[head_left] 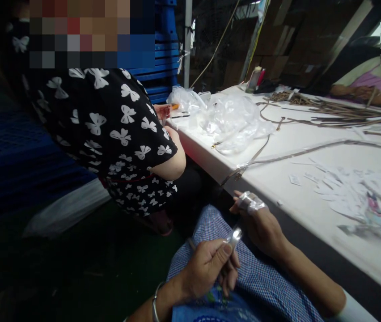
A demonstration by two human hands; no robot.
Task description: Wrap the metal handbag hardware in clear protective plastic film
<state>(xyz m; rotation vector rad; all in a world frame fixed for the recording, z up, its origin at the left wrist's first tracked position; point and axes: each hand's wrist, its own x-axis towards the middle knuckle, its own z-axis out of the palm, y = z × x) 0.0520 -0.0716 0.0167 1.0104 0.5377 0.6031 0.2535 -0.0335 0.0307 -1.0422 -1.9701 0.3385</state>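
My left hand [212, 264], with a bangle on its wrist, pinches a strip of shiny clear plastic [234, 237] between thumb and forefinger, above my blue checked apron [210, 228]. My right hand [260, 223] is further forward, near the table's front edge. Clear film [251, 202] is wrapped round its fingers, and their tips point to the left. A grey-brown strip with a zipper pull [239, 172] hangs over the table's edge just beyond my right hand.
On the white table [277, 179] lie clear plastic bags [234, 118], long brown strips [331, 112] and paper scraps [361, 188]. A person in a bow-print top [110, 120] stands at the left. Another person [368, 85] sits across. Blue crates [167, 53] are stacked behind.
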